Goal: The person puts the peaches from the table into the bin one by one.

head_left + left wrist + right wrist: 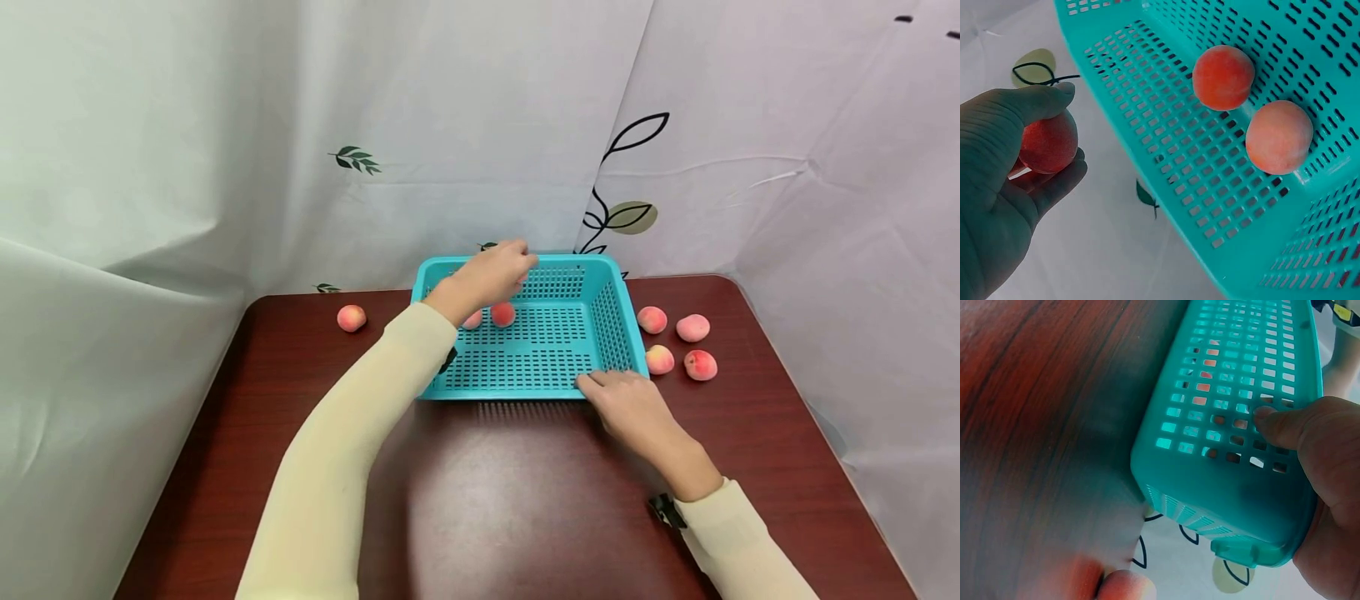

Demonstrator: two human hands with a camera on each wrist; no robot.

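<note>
My left hand [495, 273] holds a peach [1050, 142] between thumb and fingers, over the far side of the turquoise plastic basket [622, 333]. In the left wrist view that peach is outside the basket's slotted wall, near the rim. Two more peaches lie inside on the basket floor: a deep red one [503, 314] and a paler one [1279, 137], which my left wrist partly covers in the head view. My right hand [626, 407] grips the basket's near rim close to the right corner, its thumb pressed on the outer wall in the right wrist view.
Several peaches, among them a pale pink one [693, 327] and a red one [701, 365], lie on the dark red wooden table [780, 467] right of the basket. One peach [351, 317] lies to its left. A white patterned curtain [465, 108] hangs behind the table.
</note>
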